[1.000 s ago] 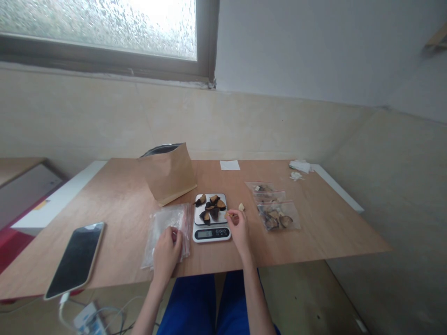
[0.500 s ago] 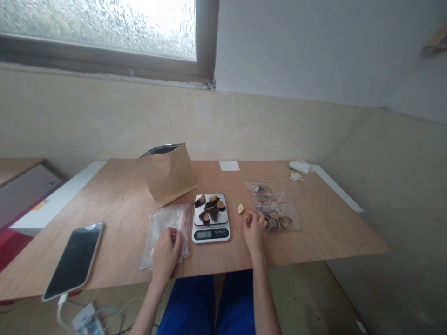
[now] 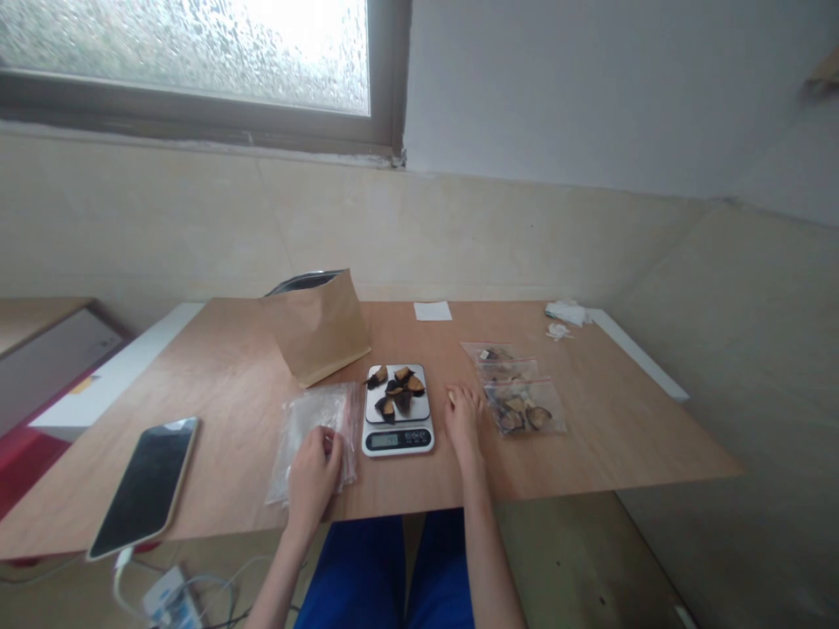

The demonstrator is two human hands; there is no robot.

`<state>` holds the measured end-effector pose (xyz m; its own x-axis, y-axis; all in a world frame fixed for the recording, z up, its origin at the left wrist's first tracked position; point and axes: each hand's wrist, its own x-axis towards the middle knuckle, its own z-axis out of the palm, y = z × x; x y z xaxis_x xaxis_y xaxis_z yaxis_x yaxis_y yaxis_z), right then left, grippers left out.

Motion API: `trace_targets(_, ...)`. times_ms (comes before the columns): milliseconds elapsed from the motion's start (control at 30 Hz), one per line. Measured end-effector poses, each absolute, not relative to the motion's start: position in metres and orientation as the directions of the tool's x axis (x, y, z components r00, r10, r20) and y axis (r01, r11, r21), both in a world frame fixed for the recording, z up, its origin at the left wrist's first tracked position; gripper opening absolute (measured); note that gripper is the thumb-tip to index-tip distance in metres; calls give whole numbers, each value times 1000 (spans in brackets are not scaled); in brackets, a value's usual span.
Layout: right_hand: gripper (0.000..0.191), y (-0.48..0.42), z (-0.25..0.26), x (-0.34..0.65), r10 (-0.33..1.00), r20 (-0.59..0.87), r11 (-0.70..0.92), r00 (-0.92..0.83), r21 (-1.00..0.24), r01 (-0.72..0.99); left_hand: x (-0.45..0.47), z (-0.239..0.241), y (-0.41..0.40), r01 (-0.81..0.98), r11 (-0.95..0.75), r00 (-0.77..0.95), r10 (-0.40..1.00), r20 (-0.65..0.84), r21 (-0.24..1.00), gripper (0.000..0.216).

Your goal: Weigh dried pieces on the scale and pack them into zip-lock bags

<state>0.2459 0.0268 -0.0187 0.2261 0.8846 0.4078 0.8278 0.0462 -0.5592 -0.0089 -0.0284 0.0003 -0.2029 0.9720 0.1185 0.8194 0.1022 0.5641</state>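
My left hand rests with loosely curled fingers on a stack of clear zip bags, and I see nothing in it. Between my hands stands a white kitchen scale. Several dark-skinned dried slices with tan flesh lie on its plate; the display digits are too blurred to read. Right of the scale, my right hand is low on the table, fingers bent down over a pale dried slice that they mostly cover. Just beyond this hand lie zip bags filled with dried slices.
Behind the zip bag stack stands an open brown paper pouch. A phone with a charging cable lies at the table's left front. Toward the back are a white paper and crumpled white scraps.
My right hand has shifted left, away from the filled bags and toward the scale, and now covers the pale slice that lay in view. My left hand stays on the zip bags.
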Motion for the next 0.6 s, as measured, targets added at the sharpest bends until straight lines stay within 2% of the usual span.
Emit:
trace_targets(200, 29, 19, -14, 245, 885, 348, 68, 309, -754, 654, -9, -1, -28, 828, 95, -196, 973, 125, 553, 21)
trace_targets(367, 28, 12, 5, 225, 889, 219, 75, 402, -936, 343, -8, 1, -28, 830, 89, -195, 971, 137, 551, 21)
trace_targets(467, 28, 12, 12, 207, 913, 184, 115, 364, -972, 204, -8, 2, -28, 830, 91, -199, 970, 139, 551, 21)
trace_targets(600, 26, 12, 13, 192, 925, 154, 105, 347, -982, 155, -8, 2, -28, 824, 88, -197, 971, 138, 559, 21)
